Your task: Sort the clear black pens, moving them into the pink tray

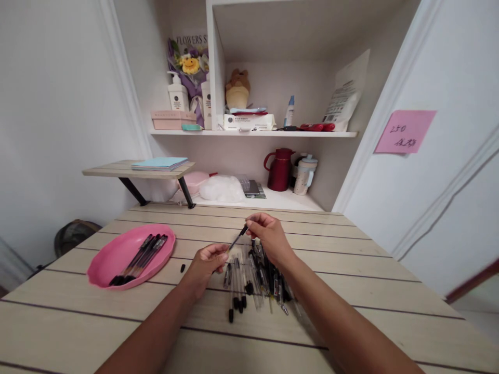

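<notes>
A slim pen [238, 237] with a black upper part slants between my two hands above the table. My left hand [209, 261] pinches its lower end, and the fingertips of my right hand [268, 232] are closed on its dark upper end. Below them lies a loose pile of clear pen barrels [255, 280], black caps and pen parts, partly covered by my right wrist. One small black cap [183, 268] lies apart, left of my left hand. Farther left, a pink tray [161, 259] holds several pens [142, 257] side by side.
A small raised shelf [105, 169] with blue paper [159, 163] stands at the table's back left. Behind the table are a white plastic bag [222, 188], a red jug [279, 169] and a tumbler [305, 175]. A pink note [406, 132] is stuck to the right.
</notes>
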Action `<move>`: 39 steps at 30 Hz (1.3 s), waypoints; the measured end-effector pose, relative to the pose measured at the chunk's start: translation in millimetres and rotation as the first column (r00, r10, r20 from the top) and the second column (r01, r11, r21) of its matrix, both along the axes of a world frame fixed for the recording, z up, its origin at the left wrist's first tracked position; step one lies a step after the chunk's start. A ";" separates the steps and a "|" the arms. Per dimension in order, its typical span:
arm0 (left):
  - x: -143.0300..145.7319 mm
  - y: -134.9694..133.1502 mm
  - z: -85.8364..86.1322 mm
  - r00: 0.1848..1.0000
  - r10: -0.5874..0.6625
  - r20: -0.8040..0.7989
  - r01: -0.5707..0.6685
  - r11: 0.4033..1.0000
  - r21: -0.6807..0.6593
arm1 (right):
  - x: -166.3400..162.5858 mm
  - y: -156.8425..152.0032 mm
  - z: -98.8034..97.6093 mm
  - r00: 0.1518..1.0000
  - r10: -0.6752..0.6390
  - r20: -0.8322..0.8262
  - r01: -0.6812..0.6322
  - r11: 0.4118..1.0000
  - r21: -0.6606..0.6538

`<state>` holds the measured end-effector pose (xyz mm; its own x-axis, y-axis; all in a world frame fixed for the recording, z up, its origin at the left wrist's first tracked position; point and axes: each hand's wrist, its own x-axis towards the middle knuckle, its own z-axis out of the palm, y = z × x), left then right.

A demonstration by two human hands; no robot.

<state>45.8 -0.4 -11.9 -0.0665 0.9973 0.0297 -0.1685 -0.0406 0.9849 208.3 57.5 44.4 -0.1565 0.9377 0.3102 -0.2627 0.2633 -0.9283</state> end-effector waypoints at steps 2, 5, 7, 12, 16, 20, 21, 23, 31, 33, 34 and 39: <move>-0.1 -0.2 -0.4 1.000 -0.013 0.008 0.013 1.000 0.005 | -7.2 -3.9 -5.9 1.000 0.024 0.020 -0.024 1.000 -0.013; -0.3 -0.1 -1.2 0.999 -0.032 0.026 0.032 0.999 0.011 | -12.8 -6.2 -11.1 0.999 0.034 0.019 -0.033 0.999 -0.032; 0.0 -0.2 -1.6 0.998 -0.042 0.047 0.041 0.999 0.011 | -13.8 -6.7 -11.3 0.999 0.035 0.018 -0.034 0.999 -0.042; 2.0 -0.9 -2.1 0.995 -0.062 0.077 0.062 0.998 0.005 | -15.0 -9.5 -8.1 0.999 0.030 0.039 -0.029 0.999 -0.037; 3.1 -1.7 -1.7 0.993 -0.055 0.105 0.054 0.998 0.016 | -19.4 -13.4 -12.1 0.998 0.033 0.054 -0.031 0.999 -0.044; 5.5 -3.3 1.6 0.984 -0.064 0.164 0.063 0.998 0.010 | -23.2 -17.3 -16.6 0.997 0.064 0.054 -0.059 0.994 -0.090; 6.3 -4.0 2.6 0.981 -0.070 0.182 0.070 0.998 0.006 | -24.1 -18.4 -16.7 0.994 0.085 0.067 -0.079 0.993 -0.091; 7.7 -5.3 4.3 0.973 -0.083 0.216 0.085 0.996 -0.001 | -26.6 -21.2 -16.0 0.988 0.113 0.103 -0.105 0.992 -0.076; 6.7 -8.0 5.6 0.941 -0.110 0.321 0.127 0.991 -0.031 | -40.8 -31.9 -16.8 0.995 0.025 0.101 -0.022 0.999 -0.029; 6.4 -8.3 6.4 0.930 -0.124 0.346 0.146 0.989 -0.038 | -41.8 -32.1 -17.4 0.994 0.028 0.103 -0.026 0.999 -0.023; 6.4 -8.6 7.2 0.923 -0.136 0.359 0.160 0.986 -0.040 | -41.7 -32.1 -17.1 0.994 0.030 0.110 -0.027 0.999 -0.021; 8.0 -11.0 12.1 0.889 -0.212 0.407 0.248 0.968 -0.038 | -35.4 -33.2 -10.5 0.978 0.089 0.189 -0.086 0.996 -0.026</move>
<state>53.8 -11.4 0.2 0.1763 0.9836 -0.0373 -0.5397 0.1283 0.8320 172.9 24.3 33.9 -0.2922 0.9228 0.2511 -0.1030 0.2306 -0.9676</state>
